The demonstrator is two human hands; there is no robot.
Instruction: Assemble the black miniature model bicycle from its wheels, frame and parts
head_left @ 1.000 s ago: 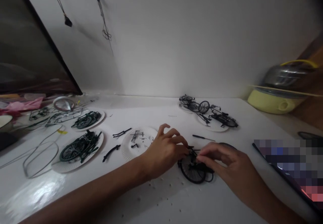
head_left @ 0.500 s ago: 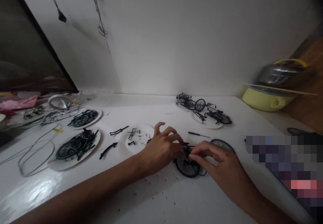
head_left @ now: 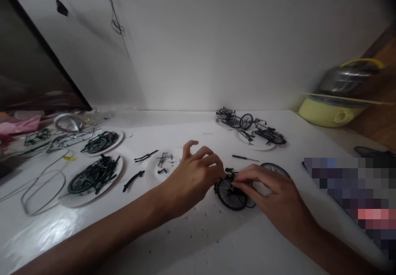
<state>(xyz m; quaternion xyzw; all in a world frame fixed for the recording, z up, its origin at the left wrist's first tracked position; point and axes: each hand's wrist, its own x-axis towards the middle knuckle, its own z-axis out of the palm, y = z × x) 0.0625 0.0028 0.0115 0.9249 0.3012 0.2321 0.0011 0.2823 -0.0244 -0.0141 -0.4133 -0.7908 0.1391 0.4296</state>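
Observation:
A small black model bicycle (head_left: 232,196) stands tilted on the white table, its large spoked wheel facing me. My left hand (head_left: 198,174) reaches in from the left, thumb and index finger closed at the bicycle's upper left, the other fingers curled and raised. From the right, my right hand (head_left: 269,188) pinches with thumb and forefinger at the bicycle's middle. A thin silvery wire-like part (head_left: 229,183) runs between the two sets of fingertips. What lies inside each pinch is mostly hidden. Behind my right hand lies a loose wheel (head_left: 274,168).
A screwdriver (head_left: 245,158) lies beyond the bicycle. A paper plate (head_left: 151,174) holds small parts, with black curved pieces (head_left: 133,181) beside it. Green bicycle parts (head_left: 94,176) fill plates at left; black ones (head_left: 267,133) lie at back right. A yellow-green pot (head_left: 331,112) stands far right.
The view has shifted slightly. My left fingertips have lifted a little from the wheel, showing more of it and of the thin silvery part. My right hand keeps its pinch at the bicycle.

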